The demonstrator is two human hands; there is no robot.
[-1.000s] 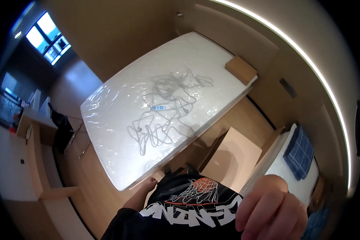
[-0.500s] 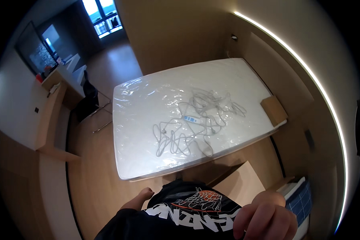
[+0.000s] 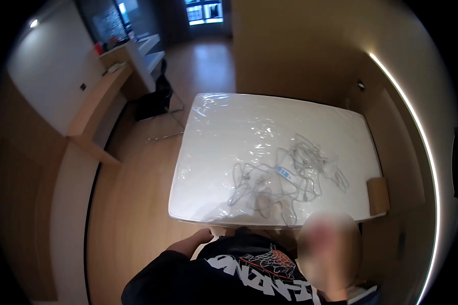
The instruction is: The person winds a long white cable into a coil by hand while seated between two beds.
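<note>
My left hand [image 3: 204, 235] hangs low beside my dark shirt, just short of the mattress's near edge. Its fingers look curled in and nothing shows in them, though its underside is hidden. Raised in front of the mattress's near right corner, my right hand [image 3: 326, 249] is smeared, so its fingers cannot be made out. The white mattress [image 3: 229, 127] lies flat under shiny clear plastic. Across its right half sprawl tangled pale grey cables [image 3: 310, 160], with a small white-and-blue piece [image 3: 285, 173] among them, perhaps a power strip or a label.
A brown cardboard box [image 3: 377, 195] sits at the mattress's right corner. Along the left wall runs a wooden desk [image 3: 99, 101], with a black chair [image 3: 160, 96] beside it. Wood floor [image 3: 132, 203] lies to the left. A light strip [image 3: 407, 99] curves along the right wall.
The view has turned, so the bed sits further right and lower. My right hand, earlier sharp with its fingers curled at the lower right, is higher in the picture and blurred now.
</note>
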